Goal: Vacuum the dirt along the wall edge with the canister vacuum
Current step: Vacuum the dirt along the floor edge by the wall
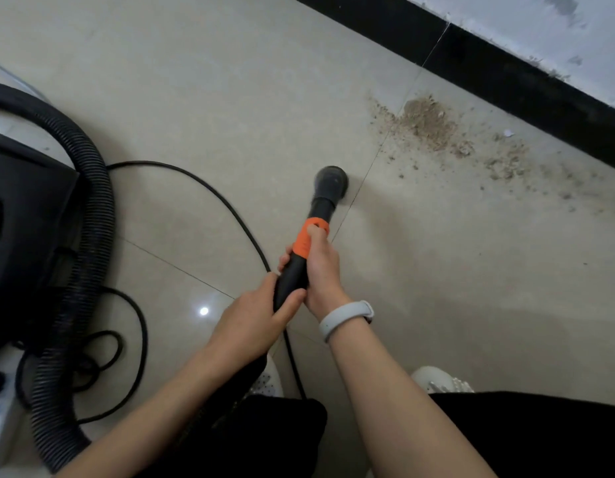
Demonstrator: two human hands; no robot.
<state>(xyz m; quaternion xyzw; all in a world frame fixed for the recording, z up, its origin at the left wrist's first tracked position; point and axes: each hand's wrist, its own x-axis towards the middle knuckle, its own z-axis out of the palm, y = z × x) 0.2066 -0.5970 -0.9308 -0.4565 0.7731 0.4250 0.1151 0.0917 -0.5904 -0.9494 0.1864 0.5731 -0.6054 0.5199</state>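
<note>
Near dirt [433, 124], both hands gripping nozzle [328, 182]

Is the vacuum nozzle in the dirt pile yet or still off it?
Off it. The nozzle sits on bare tile, apart from the dirt by the black baseboard.

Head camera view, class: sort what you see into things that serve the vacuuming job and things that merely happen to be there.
Part of the job:
- dirt by the black skirting
- round brush nozzle
- wand, gripped by left hand and right hand
- ribbed hose
- canister
- power cord

Just there:
- white wristband
- white shoe
</note>
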